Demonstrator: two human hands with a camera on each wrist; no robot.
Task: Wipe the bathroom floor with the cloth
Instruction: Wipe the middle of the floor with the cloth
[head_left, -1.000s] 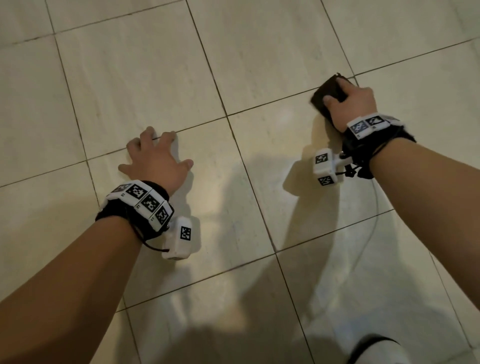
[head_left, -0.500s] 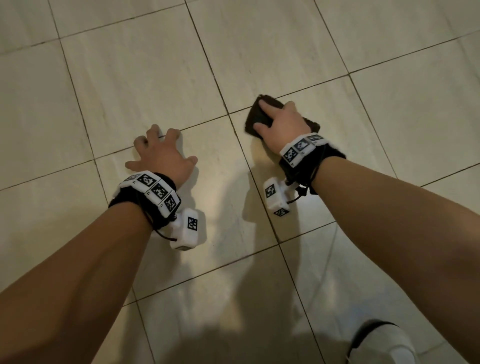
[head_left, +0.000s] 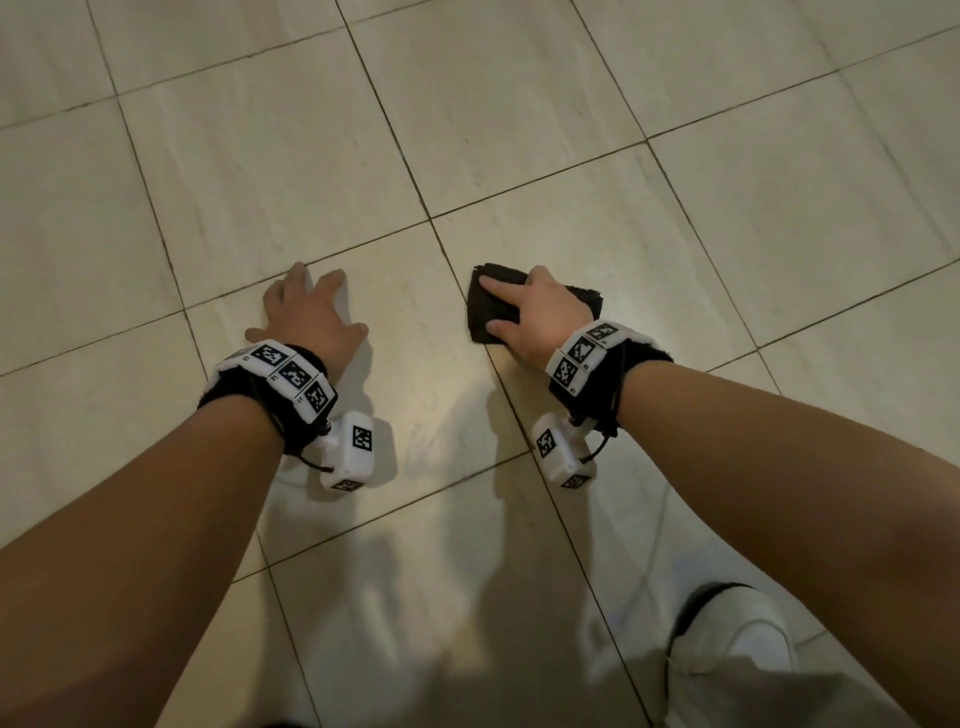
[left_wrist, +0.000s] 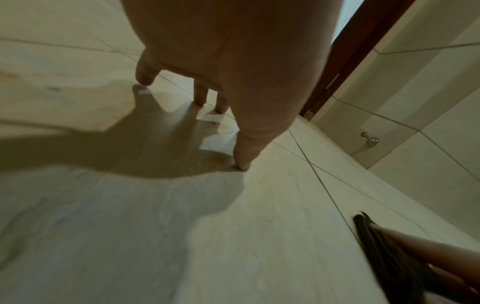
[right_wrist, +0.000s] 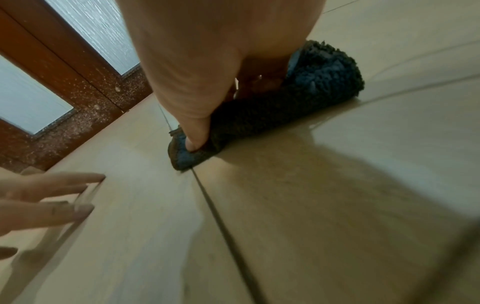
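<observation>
A folded dark cloth (head_left: 488, 317) lies on the beige tiled floor (head_left: 519, 130), just right of a grout line. My right hand (head_left: 535, 312) sits on top of it, fingers curled over the far edge and thumb pressing the near corner. In the right wrist view the thumb of my right hand (right_wrist: 207, 61) digs into the fluffy cloth (right_wrist: 311, 88). My left hand (head_left: 306, 317) is propped on the floor to the left, fingers spread, holding nothing. In the left wrist view, the fingertips of my left hand (left_wrist: 233, 61) touch the tile, and the cloth (left_wrist: 384, 246) is at the lower right.
A white shoe (head_left: 727, 639) stands on the floor at the lower right, under my right forearm. A brown door frame (right_wrist: 52, 82) with frosted glass runs along the floor's far side. A tiled wall (left_wrist: 428, 102) carries a small metal fitting (left_wrist: 370, 140).
My right hand has slid the cloth left and toward me across the tiles, ending close to the left hand. The left hand has stayed propped in place.
</observation>
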